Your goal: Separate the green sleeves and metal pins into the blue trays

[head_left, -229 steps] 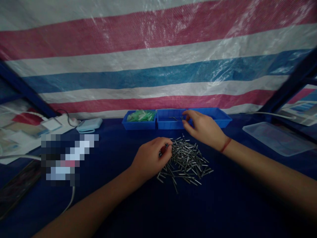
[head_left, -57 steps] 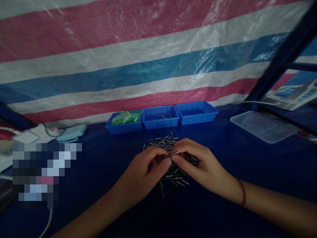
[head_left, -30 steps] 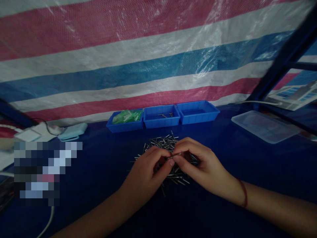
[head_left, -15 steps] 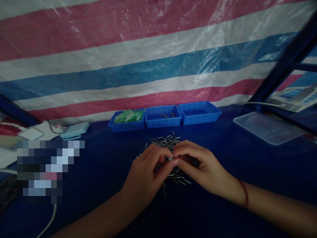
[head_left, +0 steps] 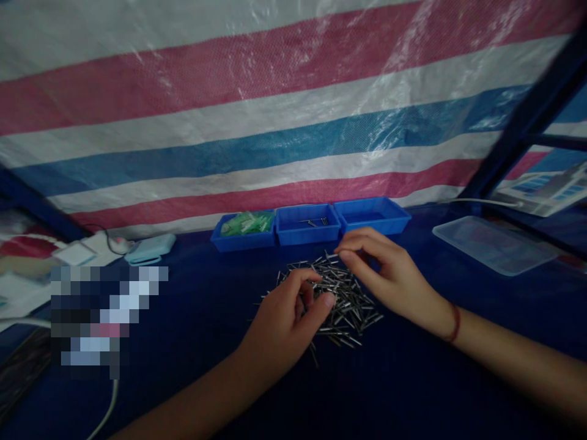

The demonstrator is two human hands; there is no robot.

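Note:
A loose pile of metal blind rivets (head_left: 343, 305) lies on the dark blue table top, with thin shanks pointing many ways. My left hand (head_left: 293, 318) is over the pile's left side, its thumb and index finger apart and nothing visible between them. At the pile's far right side, my right hand (head_left: 383, 269) has thumb and index fingertips pinched together. A rivet in the pile stands close to those fingertips; whatever they grip is too small to make out.
Behind the pile stand three blue bins: the left bin (head_left: 243, 242) with green-and-clear plastic bags, the middle bin (head_left: 307, 234) with a few rivets, and the right bin (head_left: 373, 226). A clear plastic lid (head_left: 495, 244) lies right, a light-blue case (head_left: 151, 247) left.
My hands were together at the fingertips with a rivet between them. Now they are apart: the right hand has moved up and away, and the left hand's fingers have spread. The view has shifted slightly.

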